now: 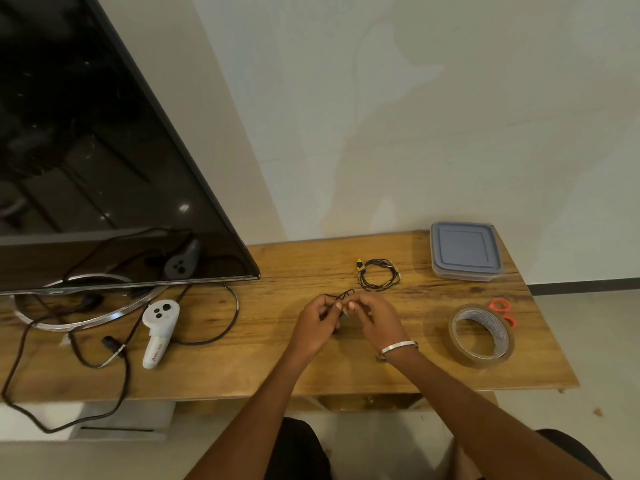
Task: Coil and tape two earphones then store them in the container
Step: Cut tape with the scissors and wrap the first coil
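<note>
A coiled black earphone (379, 274) with a yellow plug lies on the wooden table (277, 358) behind my hands. My left hand (318, 325) and my right hand (374, 318) meet at the table's middle, both pinching a second black earphone (343, 296) whose loops stick out above my fingers. What lies under my fingertips is hidden. A lidded grey container (465, 250) stands shut at the back right corner. A roll of clear tape (480, 336) lies flat to the right of my right hand.
Orange-handled scissors (501, 308) peek out behind the tape roll. A tilted black TV (86, 150) on a ring stand fills the left. A white controller (159, 332) and several black cables (114, 358) lie left of my hands.
</note>
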Action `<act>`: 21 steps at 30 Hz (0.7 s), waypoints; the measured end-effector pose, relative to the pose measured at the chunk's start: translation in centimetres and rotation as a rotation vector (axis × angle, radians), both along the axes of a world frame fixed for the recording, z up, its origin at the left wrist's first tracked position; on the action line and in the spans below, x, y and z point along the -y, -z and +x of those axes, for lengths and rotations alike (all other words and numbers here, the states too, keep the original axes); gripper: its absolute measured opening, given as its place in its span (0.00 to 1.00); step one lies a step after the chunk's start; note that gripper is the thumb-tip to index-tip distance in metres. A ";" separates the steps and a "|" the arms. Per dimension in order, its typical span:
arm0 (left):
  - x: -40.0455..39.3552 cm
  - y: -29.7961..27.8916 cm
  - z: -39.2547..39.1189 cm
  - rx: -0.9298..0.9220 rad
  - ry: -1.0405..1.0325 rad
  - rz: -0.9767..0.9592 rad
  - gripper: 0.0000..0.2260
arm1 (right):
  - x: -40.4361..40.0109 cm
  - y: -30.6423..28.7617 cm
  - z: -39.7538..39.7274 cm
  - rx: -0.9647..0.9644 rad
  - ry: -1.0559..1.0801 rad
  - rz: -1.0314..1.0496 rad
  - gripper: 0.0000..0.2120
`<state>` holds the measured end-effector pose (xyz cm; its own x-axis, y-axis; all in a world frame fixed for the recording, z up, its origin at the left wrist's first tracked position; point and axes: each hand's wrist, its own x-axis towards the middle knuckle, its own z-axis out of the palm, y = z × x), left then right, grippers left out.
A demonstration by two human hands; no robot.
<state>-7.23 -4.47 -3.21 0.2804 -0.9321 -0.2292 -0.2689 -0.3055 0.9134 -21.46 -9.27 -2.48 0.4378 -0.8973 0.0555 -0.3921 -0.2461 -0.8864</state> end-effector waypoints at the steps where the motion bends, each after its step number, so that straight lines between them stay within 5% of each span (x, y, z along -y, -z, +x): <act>1: 0.0 0.0 0.1 0.003 0.004 0.002 0.05 | 0.0 0.0 -0.1 -0.023 -0.008 -0.053 0.07; 21: -0.4 0.6 1.1 0.152 0.073 -0.016 0.02 | 2.0 1.2 1.0 -0.477 -0.274 -0.343 0.10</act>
<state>-6.17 -4.10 -3.83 0.2425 -0.9544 -0.1739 -0.4252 -0.2657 0.8652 -20.51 -11.28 -3.68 0.6961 -0.7153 0.0624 -0.6058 -0.6317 -0.4837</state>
